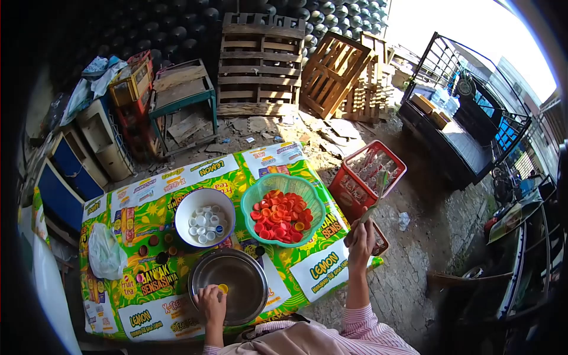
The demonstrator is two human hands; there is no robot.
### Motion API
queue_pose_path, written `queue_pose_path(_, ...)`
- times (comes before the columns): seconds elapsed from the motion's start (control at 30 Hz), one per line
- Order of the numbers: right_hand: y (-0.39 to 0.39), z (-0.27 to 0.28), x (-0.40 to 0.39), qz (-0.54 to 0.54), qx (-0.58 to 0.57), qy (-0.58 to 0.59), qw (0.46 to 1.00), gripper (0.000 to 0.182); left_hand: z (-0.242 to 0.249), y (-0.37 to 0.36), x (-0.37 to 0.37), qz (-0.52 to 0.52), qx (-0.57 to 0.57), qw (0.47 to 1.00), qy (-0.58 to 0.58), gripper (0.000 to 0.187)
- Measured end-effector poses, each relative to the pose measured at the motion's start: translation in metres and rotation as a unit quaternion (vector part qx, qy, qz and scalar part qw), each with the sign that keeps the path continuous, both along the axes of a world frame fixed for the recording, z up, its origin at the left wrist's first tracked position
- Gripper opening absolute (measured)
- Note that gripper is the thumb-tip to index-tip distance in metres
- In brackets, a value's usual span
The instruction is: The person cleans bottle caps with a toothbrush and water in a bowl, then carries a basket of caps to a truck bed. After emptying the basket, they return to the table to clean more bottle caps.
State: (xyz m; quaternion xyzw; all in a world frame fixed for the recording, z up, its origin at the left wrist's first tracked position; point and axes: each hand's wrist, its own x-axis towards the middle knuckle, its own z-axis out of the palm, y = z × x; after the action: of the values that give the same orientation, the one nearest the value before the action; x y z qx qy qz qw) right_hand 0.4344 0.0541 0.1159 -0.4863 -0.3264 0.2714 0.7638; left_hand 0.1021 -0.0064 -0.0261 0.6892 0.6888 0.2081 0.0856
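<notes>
My left hand (212, 305) is closed at the near left rim of a steel bowl (251, 296), pinching a yellow bottle cap (223, 288) over the bowl's inside. Raised beyond the table's right edge, my right hand (361, 239) grips a knife (368, 213), its long narrow shape pointing up and away. Behind the steel bowl stands a white bowl (182, 207) with white caps (207, 223) inside. A green scalloped basket (251, 198) beside it holds a heap of red and orange caps (281, 216). Several dark caps (162, 258) lie loose left of the steel bowl.
A bright printed cloth (142, 296) covers the table; a clear plastic bag (106, 253) lies on its left. Right of the table stands a red crate (349, 188) of clear bottles. Wooden pallets (260, 65) lean at the back, and a truck bed (467, 139) is at right.
</notes>
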Motion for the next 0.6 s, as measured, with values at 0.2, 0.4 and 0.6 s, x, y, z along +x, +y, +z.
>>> queue_pose_path(0.2, -0.012, 0.076, 0.042, -0.112, 0.157, 0.040, 0.980, 0.034, -0.005, -0.001, 0.000, -0.033, -0.029, 0.999, 0.031, 0.013)
queue_pose_path(0.4, -0.020, 0.009, -0.032, 0.099, -0.015, -0.029, 0.995, 0.036, -0.011, -0.001, -0.003, -0.042, -0.024, 0.998, 0.034, 0.011)
queue_pose_path(0.6, -0.040, -0.033, -0.105, 0.279, -0.120, -0.057, 0.951, 0.037, -0.020, 0.000, -0.003, -0.024, -0.013, 0.998, 0.051, 0.010)
